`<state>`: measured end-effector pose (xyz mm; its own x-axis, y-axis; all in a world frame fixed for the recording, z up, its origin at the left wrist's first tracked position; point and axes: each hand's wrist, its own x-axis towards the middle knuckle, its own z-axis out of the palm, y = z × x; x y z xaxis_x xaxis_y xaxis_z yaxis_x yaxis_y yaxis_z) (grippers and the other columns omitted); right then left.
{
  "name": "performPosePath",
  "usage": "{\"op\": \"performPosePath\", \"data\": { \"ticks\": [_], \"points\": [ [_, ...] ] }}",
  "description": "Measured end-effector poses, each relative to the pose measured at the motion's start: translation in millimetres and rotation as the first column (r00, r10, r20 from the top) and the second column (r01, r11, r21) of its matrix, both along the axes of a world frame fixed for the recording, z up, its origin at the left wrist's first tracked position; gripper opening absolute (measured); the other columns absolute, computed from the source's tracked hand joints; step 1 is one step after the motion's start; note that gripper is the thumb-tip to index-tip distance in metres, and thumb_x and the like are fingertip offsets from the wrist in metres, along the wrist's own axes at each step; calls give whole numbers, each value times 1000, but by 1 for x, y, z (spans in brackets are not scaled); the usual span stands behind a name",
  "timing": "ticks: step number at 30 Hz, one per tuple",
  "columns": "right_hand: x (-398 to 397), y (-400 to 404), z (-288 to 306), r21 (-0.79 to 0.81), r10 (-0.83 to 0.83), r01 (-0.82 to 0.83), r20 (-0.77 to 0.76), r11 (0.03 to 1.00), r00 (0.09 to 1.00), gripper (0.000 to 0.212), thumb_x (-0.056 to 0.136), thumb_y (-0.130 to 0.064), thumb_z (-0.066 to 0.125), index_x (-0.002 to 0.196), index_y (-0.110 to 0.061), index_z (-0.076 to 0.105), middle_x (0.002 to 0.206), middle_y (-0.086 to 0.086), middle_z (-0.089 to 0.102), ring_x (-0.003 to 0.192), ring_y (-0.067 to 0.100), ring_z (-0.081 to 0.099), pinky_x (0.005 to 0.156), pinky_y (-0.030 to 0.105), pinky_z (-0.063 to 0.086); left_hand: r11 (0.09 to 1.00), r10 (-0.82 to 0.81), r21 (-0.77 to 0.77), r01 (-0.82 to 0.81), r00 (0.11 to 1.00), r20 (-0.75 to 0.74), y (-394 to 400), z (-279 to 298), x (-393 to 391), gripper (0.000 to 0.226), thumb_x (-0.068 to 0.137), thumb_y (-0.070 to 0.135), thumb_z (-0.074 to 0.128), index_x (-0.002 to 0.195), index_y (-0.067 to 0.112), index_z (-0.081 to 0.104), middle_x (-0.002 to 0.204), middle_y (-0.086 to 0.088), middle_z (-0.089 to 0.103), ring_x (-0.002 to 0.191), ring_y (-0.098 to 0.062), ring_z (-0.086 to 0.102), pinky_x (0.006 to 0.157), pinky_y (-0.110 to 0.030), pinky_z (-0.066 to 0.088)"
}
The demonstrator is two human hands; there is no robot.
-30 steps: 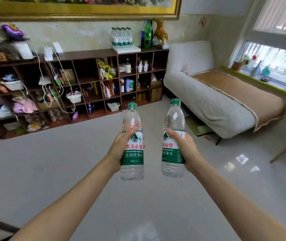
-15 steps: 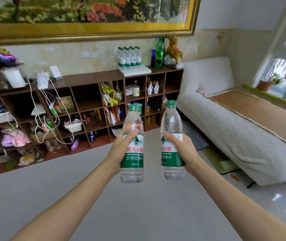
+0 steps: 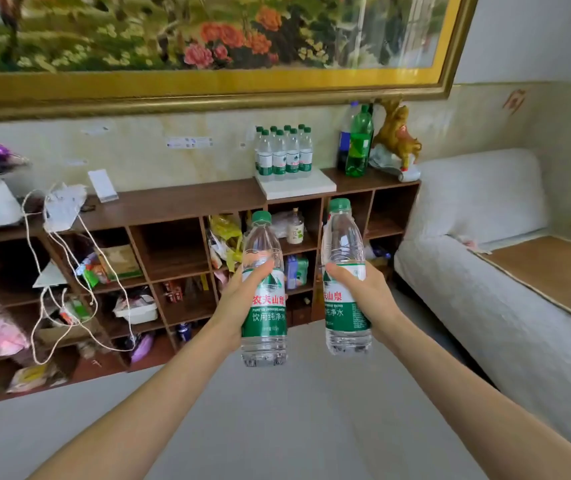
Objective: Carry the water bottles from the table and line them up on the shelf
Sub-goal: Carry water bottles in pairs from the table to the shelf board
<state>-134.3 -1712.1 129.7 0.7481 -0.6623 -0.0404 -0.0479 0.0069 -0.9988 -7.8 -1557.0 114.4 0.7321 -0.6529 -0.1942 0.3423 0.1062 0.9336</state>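
Observation:
My left hand (image 3: 240, 299) grips a clear water bottle (image 3: 264, 327) with a green cap and green label, held upright in front of me. In my right hand (image 3: 369, 299) is a second bottle of the same kind (image 3: 344, 244), also upright, a little higher. Ahead stands a dark wooden shelf (image 3: 173, 202) with open cubbies. On a white board (image 3: 298, 187) on its top, several matching bottles (image 3: 286, 154) stand in rows against the wall.
A big green bottle (image 3: 358, 143) and a golden horse figure (image 3: 396, 133) stand right of the board. White cables (image 3: 69, 271) hang over the cluttered cubbies at left. A grey sofa bed (image 3: 502, 289) fills the right side. A framed painting (image 3: 208, 43) hangs above.
The shelf has grown larger and nearer as I walk toward it. Both bottles stay upright in my hands, and the view has tilted up.

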Motion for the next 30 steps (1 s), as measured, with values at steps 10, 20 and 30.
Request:
{"op": "performPosePath", "data": {
  "ticks": [10, 20, 30],
  "points": [
    [221, -148, -10, -29, 31, -30, 29, 999, 999, 21, 81, -30, 73, 99, -26, 63, 92, 3, 73, 83, 20, 71, 77, 36, 57, 981, 192, -11, -193, 966, 173, -139, -20, 221, 88, 55, 65, 80, 133, 42, 45, 131, -7, 60, 114, -29, 62, 96, -52, 49],
    [406, -282, 0, -8, 8, -7, 50, 1000, 999, 40, 79, -31, 75, 114, -31, 55, 104, -6, 70, 91, 11, 68, 72, 27, 52, 970, 237, -16, -244, 922, 307, -275, 2, 414, 43, 79, 24, 76, 117, 29, 57, 109, 4, 71, 103, -19, 68, 87, -38, 54],
    [566, -436, -18, -66, 56, -53, 44, 996, 997, 50, 76, -15, 78, 116, -22, 49, 101, -7, 65, 93, 9, 64, 62, 15, 44, 948, 310, -49, -313, 883, 354, -417, -22, 541, 58, 76, 6, 77, 123, 25, 50, 114, 4, 67, 104, -8, 64, 85, -30, 51]
  ]
}}
